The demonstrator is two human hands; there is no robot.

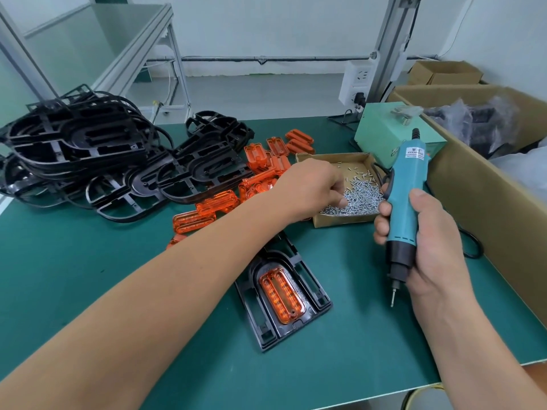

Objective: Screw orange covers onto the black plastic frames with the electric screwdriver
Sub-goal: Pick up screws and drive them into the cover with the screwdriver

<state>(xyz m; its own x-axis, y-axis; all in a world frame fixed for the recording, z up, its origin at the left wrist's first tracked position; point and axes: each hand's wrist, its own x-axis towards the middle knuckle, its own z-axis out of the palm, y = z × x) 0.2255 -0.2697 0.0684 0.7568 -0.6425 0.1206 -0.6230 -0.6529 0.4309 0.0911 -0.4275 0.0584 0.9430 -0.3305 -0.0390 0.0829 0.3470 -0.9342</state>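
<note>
A black plastic frame [313, 294] lies on the green mat in front of me, with an orange cover [281, 295] seated in its middle. My right hand [429, 247] grips the teal electric screwdriver [405, 199] upright, bit pointing down, to the right of the frame and above the mat. My left hand [310, 187] reaches into the small cardboard tray [337, 220] of silver screws [361, 196], its curled fingertips down among the screws. Whether it holds a screw is hidden.
A tangled pile of black frames [88, 155] fills the left of the mat. Loose orange covers [260, 170] lie behind my left arm. A green power box [384, 134] stands at the back right. A big cardboard box [485, 184] lines the right edge.
</note>
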